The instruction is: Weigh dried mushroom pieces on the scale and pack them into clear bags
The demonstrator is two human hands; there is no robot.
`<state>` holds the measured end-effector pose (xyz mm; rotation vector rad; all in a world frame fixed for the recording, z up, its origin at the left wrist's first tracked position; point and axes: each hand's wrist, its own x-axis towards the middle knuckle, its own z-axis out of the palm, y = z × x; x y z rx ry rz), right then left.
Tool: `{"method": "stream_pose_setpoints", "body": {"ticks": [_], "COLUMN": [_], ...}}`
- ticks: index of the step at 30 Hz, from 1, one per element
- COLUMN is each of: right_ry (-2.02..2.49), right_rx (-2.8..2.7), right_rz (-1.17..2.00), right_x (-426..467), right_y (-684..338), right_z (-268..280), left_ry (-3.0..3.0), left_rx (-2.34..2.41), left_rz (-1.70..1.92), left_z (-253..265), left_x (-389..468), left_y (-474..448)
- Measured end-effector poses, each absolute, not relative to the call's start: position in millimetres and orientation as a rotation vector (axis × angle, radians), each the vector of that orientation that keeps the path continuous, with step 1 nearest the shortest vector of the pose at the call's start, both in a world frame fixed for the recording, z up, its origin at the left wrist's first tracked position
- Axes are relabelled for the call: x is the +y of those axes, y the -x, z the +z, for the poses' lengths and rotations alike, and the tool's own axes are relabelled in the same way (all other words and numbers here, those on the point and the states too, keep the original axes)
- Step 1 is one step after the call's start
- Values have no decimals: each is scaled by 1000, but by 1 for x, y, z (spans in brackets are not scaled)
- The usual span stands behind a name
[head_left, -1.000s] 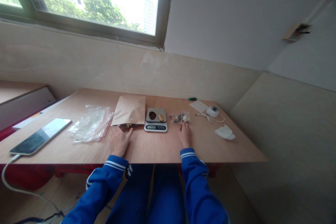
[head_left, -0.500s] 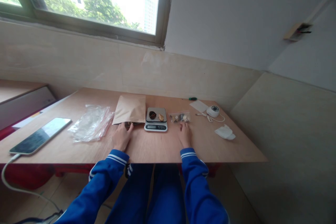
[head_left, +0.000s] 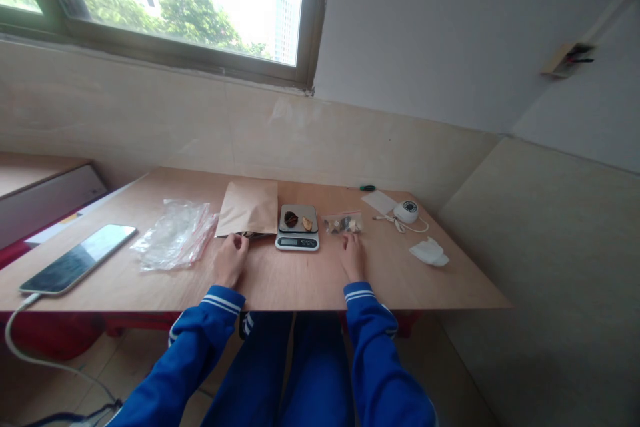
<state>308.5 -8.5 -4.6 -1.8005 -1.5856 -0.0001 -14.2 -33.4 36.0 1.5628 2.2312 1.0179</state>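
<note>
Left hand (head_left: 231, 260): fingers nearly closed at mouth of paper bag (head_left: 249, 209), dark contents showing. Right hand (head_left: 353, 258): fingers bent beside clear pouch (head_left: 344, 223) of mixed pieces. Grip unclear, both. Between: scale (head_left: 297, 243) bearing dark piece (head_left: 291, 219), tan piece (head_left: 307, 223).

- Brown paper bag (head_left: 249, 209): flat, left of frame centre, mouth toward the bottom edge, something dark showing there.
- Clear plastic bag (head_left: 343, 223): flat, right of centre, dark and pale pieces inside.
- White scale (head_left: 297, 247): between them, bearing a dark piece (head_left: 291, 219) and a tan piece (head_left: 307, 223).
</note>
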Motion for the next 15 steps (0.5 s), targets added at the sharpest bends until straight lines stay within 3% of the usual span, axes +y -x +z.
{"method": "stream_pose_setpoints", "body": {"ticks": [15], "right_ry": [1816], "right_rx": [-1584], "right_rz": [-12], "right_x": [-11], "right_y": [-308], "right_z": [-2], "left_ry": [-1809], "left_rx": [2298], "left_rz": [845], "left_z": [21], "left_x": [-35], "left_y": [15]}}
